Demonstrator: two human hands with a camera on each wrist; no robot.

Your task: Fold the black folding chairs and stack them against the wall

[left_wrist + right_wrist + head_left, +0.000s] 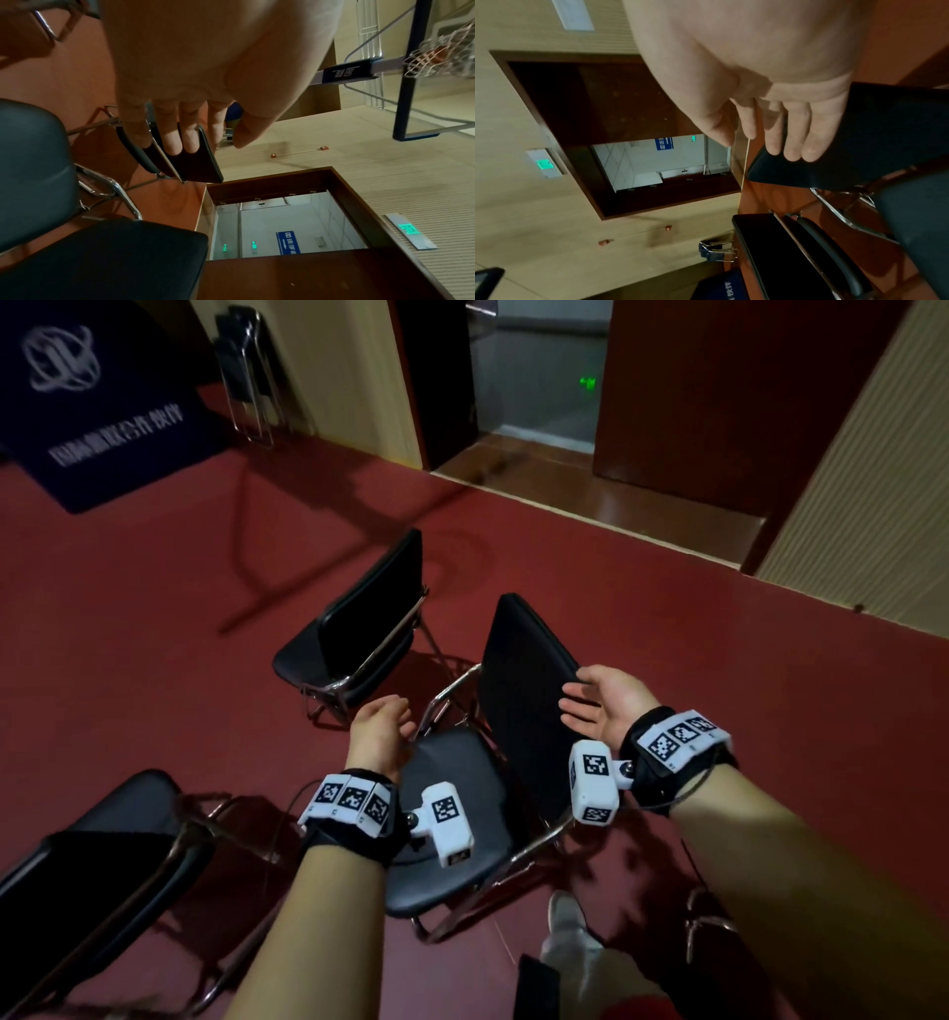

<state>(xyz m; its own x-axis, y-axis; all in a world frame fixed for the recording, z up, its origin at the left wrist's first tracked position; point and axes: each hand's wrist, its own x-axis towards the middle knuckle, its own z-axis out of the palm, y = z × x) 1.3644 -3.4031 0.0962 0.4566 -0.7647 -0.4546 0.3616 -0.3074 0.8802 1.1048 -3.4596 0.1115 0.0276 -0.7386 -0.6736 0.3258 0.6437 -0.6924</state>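
R hand [770, 97], fingers straight, by chair backrest [885, 138] top edge.

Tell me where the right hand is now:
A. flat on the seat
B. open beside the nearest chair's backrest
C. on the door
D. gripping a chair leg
B: the right hand is open, palm up, fingers straight, at the edge of the backrest of the nearest chair, not gripping it.
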